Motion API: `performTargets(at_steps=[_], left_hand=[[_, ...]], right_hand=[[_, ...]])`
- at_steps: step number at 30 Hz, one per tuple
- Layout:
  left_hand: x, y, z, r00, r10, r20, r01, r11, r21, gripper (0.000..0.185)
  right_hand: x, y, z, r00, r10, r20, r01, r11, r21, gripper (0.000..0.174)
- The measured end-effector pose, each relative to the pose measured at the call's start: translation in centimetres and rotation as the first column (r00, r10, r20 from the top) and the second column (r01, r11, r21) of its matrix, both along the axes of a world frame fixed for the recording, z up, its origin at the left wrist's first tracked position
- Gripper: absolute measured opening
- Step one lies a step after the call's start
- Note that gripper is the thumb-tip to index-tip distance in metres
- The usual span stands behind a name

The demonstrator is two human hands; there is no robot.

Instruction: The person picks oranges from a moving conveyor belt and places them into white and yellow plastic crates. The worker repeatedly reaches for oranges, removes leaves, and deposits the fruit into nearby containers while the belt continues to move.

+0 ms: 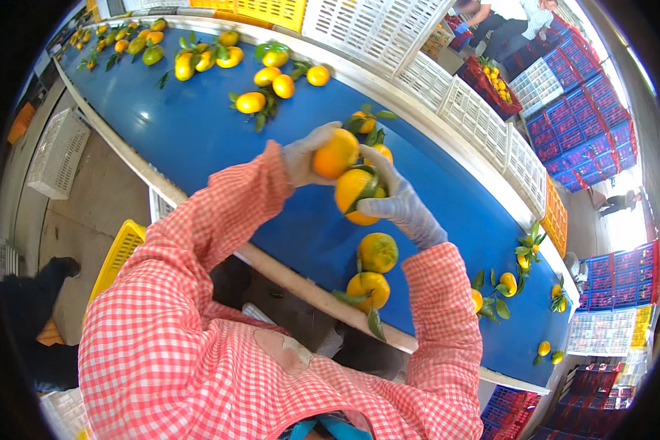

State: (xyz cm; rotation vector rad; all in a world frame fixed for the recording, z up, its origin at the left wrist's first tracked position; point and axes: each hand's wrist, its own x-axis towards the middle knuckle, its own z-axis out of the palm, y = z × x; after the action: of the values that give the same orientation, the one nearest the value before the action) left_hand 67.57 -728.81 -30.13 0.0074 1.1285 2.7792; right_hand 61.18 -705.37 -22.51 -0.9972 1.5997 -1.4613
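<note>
My gloved left hand (301, 158) is closed around the side of an orange mandarin (336, 153). In my right hand (400, 199), also gloved, sits a yellow-orange mandarin (353, 188), its green leaf lying under my thumb. Whether the part below that leaf is a second fruit, I cannot tell. The two hands are close together over a blue conveyor belt (308, 236). Nearer my body, a greenish mandarin (378, 252) rests against a leafy mandarin (368, 290) by the belt's edge. Just beyond my right fingers lies another leafy mandarin (364, 122).
Several leafy mandarins (251, 102) lie along the belt to the left, others (507, 284) to the right. White crates (476, 115) line the far edge. A yellow crate (118, 258) stands at my left. Stacked blue crates (583, 126) and two people (506, 27) are beyond.
</note>
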Motion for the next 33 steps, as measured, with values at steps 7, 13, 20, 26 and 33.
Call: performTargets(at_steps=[7, 13, 20, 26, 33], left_hand=[[17.3, -12.6, -0.4, 0.978, 0.177, -0.108, -0.186, 0.979, -0.087, 0.050], [36.4, -23.6, -7.2, 0.858, 0.485, 0.169, -0.425, 0.856, -0.294, 0.043], [47.9, -36.0, -18.3, 0.254, 0.697, 0.671, -0.258, 0.717, -0.648, 0.067], [37.9, -35.4, -17.0, 0.532, 0.660, 0.530, -0.218, 0.712, -0.667, 0.060], [29.1, -32.3, -15.2, 0.908, 0.352, 0.228, -0.018, 0.575, -0.818, 0.055]], right_hand=[[13.4, -15.2, -3.8, 0.781, 0.201, 0.592, -0.082, 0.972, -0.221, 0.076], [26.5, -27.0, -8.2, 0.824, 0.395, 0.407, -0.422, 0.906, -0.026, 0.073], [23.7, -24.3, -8.9, 0.990, 0.097, 0.107, -0.110, 0.985, 0.131, 0.057], [16.9, -10.8, -8.1, 0.626, -0.491, -0.606, 0.676, 0.729, 0.108, 0.037], [8.7, 3.5, -10.3, 0.534, -0.316, -0.784, 0.787, -0.152, 0.597, 0.067]])
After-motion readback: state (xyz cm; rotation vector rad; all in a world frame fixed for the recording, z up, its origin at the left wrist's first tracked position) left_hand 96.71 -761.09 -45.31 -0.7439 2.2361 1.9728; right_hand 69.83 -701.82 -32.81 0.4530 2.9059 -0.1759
